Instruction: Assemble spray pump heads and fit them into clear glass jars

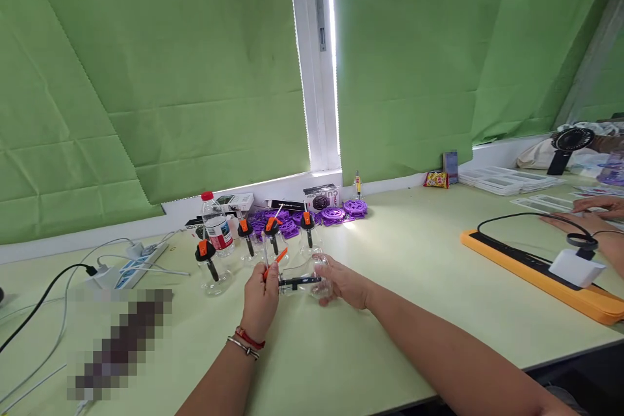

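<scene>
A clear bottle [312, 279] is held sideways by the right hand [344, 283]; the left hand [260, 299] fingers pinch its orange-tipped dropper [292, 281], seemingly mid-insertion; straight alignment is needed next.

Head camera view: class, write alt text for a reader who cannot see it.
At a pale green table, the left hand grips an orange-handled tool while the right hand steadies a clear bottle lying on its side. Behind stand four more clear bottles with orange-and-black tops, a water bottle and purple parts.
</scene>
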The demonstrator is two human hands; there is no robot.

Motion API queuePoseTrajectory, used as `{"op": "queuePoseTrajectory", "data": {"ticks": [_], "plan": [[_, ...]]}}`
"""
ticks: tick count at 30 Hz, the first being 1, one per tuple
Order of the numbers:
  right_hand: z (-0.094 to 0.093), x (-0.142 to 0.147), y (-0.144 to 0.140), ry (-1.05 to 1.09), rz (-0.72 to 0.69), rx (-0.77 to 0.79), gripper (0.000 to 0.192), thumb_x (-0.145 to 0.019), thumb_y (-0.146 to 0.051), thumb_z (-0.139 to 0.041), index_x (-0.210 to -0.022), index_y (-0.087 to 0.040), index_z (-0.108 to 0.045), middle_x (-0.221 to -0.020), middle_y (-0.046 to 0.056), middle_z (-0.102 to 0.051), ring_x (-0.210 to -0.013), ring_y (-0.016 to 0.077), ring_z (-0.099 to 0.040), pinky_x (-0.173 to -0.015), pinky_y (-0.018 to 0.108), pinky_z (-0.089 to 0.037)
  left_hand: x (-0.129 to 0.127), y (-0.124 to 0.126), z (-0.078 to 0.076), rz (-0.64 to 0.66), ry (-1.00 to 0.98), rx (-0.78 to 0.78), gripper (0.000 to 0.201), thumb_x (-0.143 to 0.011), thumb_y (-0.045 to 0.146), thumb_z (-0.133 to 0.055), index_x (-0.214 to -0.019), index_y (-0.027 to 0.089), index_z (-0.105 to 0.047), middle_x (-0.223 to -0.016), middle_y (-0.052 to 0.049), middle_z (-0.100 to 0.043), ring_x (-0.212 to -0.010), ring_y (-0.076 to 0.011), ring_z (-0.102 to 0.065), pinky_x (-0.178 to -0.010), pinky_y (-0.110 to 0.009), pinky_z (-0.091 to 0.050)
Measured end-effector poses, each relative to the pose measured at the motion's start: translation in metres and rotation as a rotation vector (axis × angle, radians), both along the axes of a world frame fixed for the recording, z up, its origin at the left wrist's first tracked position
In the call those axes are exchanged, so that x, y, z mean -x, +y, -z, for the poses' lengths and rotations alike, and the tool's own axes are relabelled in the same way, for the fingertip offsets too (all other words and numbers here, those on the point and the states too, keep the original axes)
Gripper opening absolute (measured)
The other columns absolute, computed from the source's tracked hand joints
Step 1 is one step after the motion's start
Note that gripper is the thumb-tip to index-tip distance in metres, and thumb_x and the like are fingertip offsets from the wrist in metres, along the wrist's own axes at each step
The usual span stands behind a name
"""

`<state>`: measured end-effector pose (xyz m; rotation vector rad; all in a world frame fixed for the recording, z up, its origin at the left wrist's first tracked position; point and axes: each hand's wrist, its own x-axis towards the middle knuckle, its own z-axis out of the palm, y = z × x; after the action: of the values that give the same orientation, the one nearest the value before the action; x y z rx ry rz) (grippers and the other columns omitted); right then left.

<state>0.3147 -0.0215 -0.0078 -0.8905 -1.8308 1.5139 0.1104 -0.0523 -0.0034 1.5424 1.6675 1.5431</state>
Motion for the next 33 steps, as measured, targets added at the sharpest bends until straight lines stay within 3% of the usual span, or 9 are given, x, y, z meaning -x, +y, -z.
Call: {"op": "queuePoseTrajectory", "data": {"ticks": [2, 5, 9, 12, 17, 21, 24, 28, 33], "plan": [[0.001, 0.001, -0.001, -0.044, 0.004, -0.097, 0.07, -0.078, -0.056, -0.055, -0.134, -0.025, -0.026, -0.118, 0.013, -0.048, -0.089, 0.0204, -0.06, -0.07, 0.039, -0.054, -0.001, 0.0, -0.002, 0.009, -0.073, 0.065, 0.036, -0.078, 0.053, -0.047, -0.062, 0.021, -0.038, -0.051, 0.007, -0.036, -0.044, -0.0087, -0.036, -0.042, -0.021, -0.028], [-0.004, 0.0, -0.005, -0.134, 0.071, -0.741, 0.073, -0.068, -0.033, -0.073, -0.13, -0.026, -0.035, -0.128, 0.012, -0.043, -0.109, 0.0245, -0.05, -0.088, 0.041, -0.049, 0.001, 0.002, -0.006, 0.044, -0.353, 0.3, 0.037, -0.077, 0.056, -0.046, -0.062, 0.023, -0.038, -0.045, 0.009, -0.031, -0.035, -0.0076, -0.028, -0.035, -0.021, -0.019], [-0.014, -0.001, -0.008, -0.285, 0.022, -1.513, 0.04, -0.08, -0.01, -0.056, -0.115, -0.027, -0.049, -0.129, 0.007, -0.046, -0.13, 0.0265, -0.032, -0.102, 0.049, -0.036, 0.015, 0.008, -0.007, 0.052, -0.575, 0.505, 0.035, -0.074, 0.054, -0.049, -0.062, 0.022, -0.039, -0.04, 0.009, -0.036, -0.03, -0.0056, -0.021, -0.033, -0.02, -0.014], [-0.017, -0.006, -0.003, -0.283, 0.094, -1.703, 0.035, -0.083, -0.005, -0.049, -0.111, -0.026, -0.05, -0.129, 0.007, -0.047, -0.134, 0.0272, -0.026, -0.102, 0.05, -0.036, 0.026, 0.012, -0.008, 0.009, -0.668, 0.486, 0.032, -0.072, 0.05, -0.051, -0.065, 0.022, -0.04, -0.044, 0.005, -0.047, -0.029, -0.0047, -0.022, -0.033, -0.02, -0.016], [-0.014, -0.035, 0.023, -0.161, 0.394, -1.475, 0.037, -0.081, -0.014, -0.054, -0.114, -0.024, -0.042, -0.133, 0.012, -0.041, -0.132, 0.0266, -0.031, -0.101, 0.048, -0.039, 0.03, 0.011, -0.012, -0.145, -0.624, 0.089, 0.031, -0.074, 0.049, -0.051, -0.064, 0.021, -0.04, -0.045, 0.008, -0.04, -0.033, -0.007, -0.034, -0.032, -0.02, -0.023], [-0.002, -0.065, 0.054, 0.027, 0.994, -0.778, 0.073, -0.068, -0.045, -0.068, -0.123, -0.019, -0.027, -0.127, 0.017, -0.046, -0.117, 0.0261, -0.047, -0.094, 0.039, -0.042, 0.027, 0.007, -0.011, -0.08, -0.446, -0.008, 0.035, -0.075, 0.05, -0.052, -0.061, 0.021, -0.039, -0.048, 0.008, -0.038, -0.037, -0.0066, -0.035, -0.033, -0.02, -0.029], [0.013, -0.084, 0.075, 0.028, 1.225, -0.34, 0.077, -0.065, -0.059, -0.063, -0.12, -0.018, -0.028, -0.122, 0.016, -0.051, -0.107, 0.0244, -0.053, -0.085, 0.032, -0.045, 0.023, 0.003, -0.011, 0.115, -0.313, 0.091, 0.035, -0.076, 0.051, -0.051, -0.063, 0.019, -0.046, -0.055, 0.004, -0.049, -0.042, -0.0081, -0.044, -0.037, -0.021, -0.037], [0.031, -0.099, 0.092, -0.173, 1.259, -0.177, 0.08, -0.06, -0.064, -0.062, -0.118, -0.017, -0.036, -0.123, 0.015, -0.052, -0.105, 0.0238, -0.055, -0.083, 0.028, -0.043, 0.017, -0.003, -0.017, 0.369, -0.28, 0.282, 0.037, -0.078, 0.051, -0.049, -0.064, 0.016, -0.052, -0.062, -0.001, -0.057, -0.05, -0.0111, -0.053, -0.044, -0.023, -0.043], [0.036, -0.105, 0.097, -0.54, 1.192, -0.148, 0.081, -0.062, -0.069, -0.055, -0.122, -0.016, -0.04, -0.121, 0.017, -0.055, -0.113, 0.0304, -0.05, -0.089, 0.036, -0.038, 0.017, -0.004, -0.018, 0.512, -0.295, 0.439, 0.033, -0.075, 0.048, -0.053, -0.066, 0.016, -0.055, -0.064, -0.003, -0.061, -0.043, -0.0127, -0.053, -0.039, -0.025, -0.04]]}}
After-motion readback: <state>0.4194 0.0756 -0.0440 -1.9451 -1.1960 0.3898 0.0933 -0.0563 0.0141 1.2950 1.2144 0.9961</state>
